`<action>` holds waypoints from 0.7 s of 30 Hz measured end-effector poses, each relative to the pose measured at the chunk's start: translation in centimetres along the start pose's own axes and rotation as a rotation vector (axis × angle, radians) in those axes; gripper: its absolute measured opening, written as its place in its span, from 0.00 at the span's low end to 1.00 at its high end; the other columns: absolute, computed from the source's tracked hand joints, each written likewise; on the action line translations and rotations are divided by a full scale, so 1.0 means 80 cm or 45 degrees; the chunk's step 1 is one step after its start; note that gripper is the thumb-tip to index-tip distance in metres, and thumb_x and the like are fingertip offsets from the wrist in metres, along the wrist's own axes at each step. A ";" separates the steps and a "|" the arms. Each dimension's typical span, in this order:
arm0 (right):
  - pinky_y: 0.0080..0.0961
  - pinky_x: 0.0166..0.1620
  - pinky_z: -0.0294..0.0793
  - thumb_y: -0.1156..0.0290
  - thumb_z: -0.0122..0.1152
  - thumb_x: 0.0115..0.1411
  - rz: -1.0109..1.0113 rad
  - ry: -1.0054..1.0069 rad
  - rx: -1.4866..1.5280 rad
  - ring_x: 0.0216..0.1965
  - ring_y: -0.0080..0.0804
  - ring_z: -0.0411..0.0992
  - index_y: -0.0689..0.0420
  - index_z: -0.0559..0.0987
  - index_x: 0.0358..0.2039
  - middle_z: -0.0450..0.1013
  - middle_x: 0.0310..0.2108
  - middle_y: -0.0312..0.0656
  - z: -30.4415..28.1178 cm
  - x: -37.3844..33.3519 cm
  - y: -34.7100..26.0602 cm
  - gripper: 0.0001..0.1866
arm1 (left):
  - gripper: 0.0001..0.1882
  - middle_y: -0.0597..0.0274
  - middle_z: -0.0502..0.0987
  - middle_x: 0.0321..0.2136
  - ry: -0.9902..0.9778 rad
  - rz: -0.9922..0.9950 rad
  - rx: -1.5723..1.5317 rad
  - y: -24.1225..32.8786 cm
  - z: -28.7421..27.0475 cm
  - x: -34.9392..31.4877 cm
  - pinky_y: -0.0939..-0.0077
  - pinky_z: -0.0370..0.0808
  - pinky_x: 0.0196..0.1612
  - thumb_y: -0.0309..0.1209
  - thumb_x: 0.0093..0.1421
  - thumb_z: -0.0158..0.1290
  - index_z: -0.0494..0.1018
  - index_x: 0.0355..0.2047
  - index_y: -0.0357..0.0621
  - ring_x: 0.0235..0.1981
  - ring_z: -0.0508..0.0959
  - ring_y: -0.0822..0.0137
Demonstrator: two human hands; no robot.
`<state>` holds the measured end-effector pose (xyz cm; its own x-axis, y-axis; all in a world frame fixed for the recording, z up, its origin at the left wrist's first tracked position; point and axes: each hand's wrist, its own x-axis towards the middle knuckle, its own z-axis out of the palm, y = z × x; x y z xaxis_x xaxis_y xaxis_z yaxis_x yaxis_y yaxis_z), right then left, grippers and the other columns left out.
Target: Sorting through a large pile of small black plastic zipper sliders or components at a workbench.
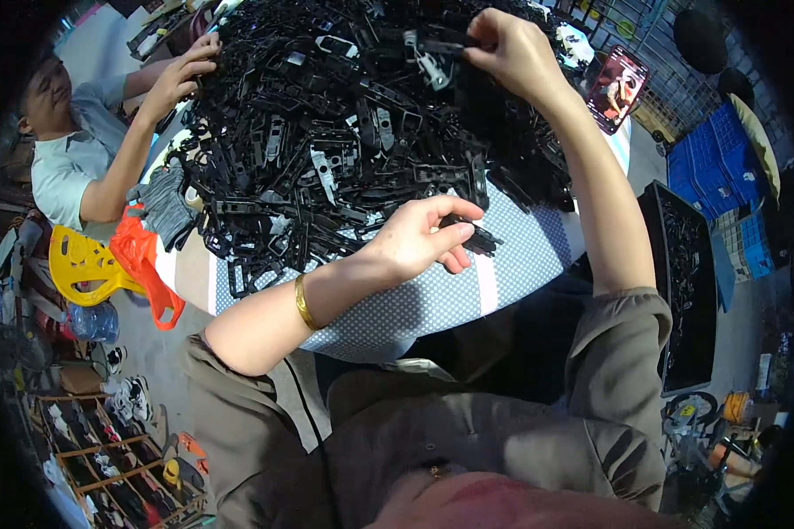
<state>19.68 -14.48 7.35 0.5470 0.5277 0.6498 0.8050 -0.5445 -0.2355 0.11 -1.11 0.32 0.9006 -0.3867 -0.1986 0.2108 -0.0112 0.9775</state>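
A heap of small black plastic parts [326, 150], with a few grey and white pieces among them, covers most of a table with a patterned cloth [450, 304]. My left hand [419, 238], a gold bangle on its wrist, is closed near the front edge of the heap. Thin black plastic pieces [483, 241] stick out past its curled fingers. At the far right of the heap, my right hand [519, 60] pinches a dark strip-like plastic part [445, 46] between thumb and fingers. A silver-grey piece [432, 72] shows just below that part; whether they are joined I cannot tell.
Across the left side, another person [75, 141] reaches into the heap. A phone [617, 88] stands at the right edge. Beside me are a black bin of parts [670, 304] and blue crates [706, 163]; a yellow stool [88, 264] and red bag [146, 260] are left.
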 end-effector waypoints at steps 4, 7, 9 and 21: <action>0.29 0.35 0.72 0.74 0.63 0.45 -0.060 0.029 -0.170 0.30 0.38 0.74 0.61 0.74 0.28 0.74 0.28 0.44 0.000 -0.032 -0.004 0.09 | 0.18 0.56 0.75 0.26 -0.028 -0.004 0.023 -0.004 -0.003 0.002 0.81 0.75 0.35 0.30 0.62 0.44 0.63 0.49 0.32 0.28 0.77 0.72; 0.29 0.35 0.72 0.74 0.61 0.46 -0.053 0.199 -0.092 0.31 0.38 0.74 0.62 0.73 0.25 0.74 0.31 0.43 -0.015 -0.054 -0.016 0.07 | 0.18 0.52 0.76 0.29 -0.012 0.019 -0.155 -0.006 -0.005 0.002 0.81 0.76 0.38 0.30 0.63 0.43 0.61 0.50 0.32 0.31 0.78 0.69; 0.28 0.36 0.71 0.74 0.61 0.46 -0.170 0.222 -0.022 0.32 0.38 0.73 0.62 0.73 0.24 0.74 0.33 0.42 -0.026 -0.074 -0.029 0.07 | 0.17 0.49 0.76 0.31 -0.006 0.035 -0.273 -0.011 -0.008 0.003 0.81 0.77 0.39 0.28 0.63 0.42 0.61 0.50 0.31 0.33 0.78 0.67; 0.37 0.36 0.71 0.74 0.61 0.41 -0.459 0.470 -0.078 0.30 0.49 0.72 0.61 0.77 0.26 0.74 0.23 0.50 -0.003 -0.040 -0.040 0.09 | 0.16 0.49 0.75 0.33 -0.029 -0.006 -0.195 0.000 0.000 -0.003 0.79 0.77 0.40 0.27 0.63 0.42 0.62 0.49 0.31 0.35 0.78 0.65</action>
<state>15.34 -14.57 6.17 0.1111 0.4300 0.8960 0.9063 -0.4137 0.0861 -0.09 -0.98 0.33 0.8909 -0.4081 -0.1995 0.2719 0.1273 0.9539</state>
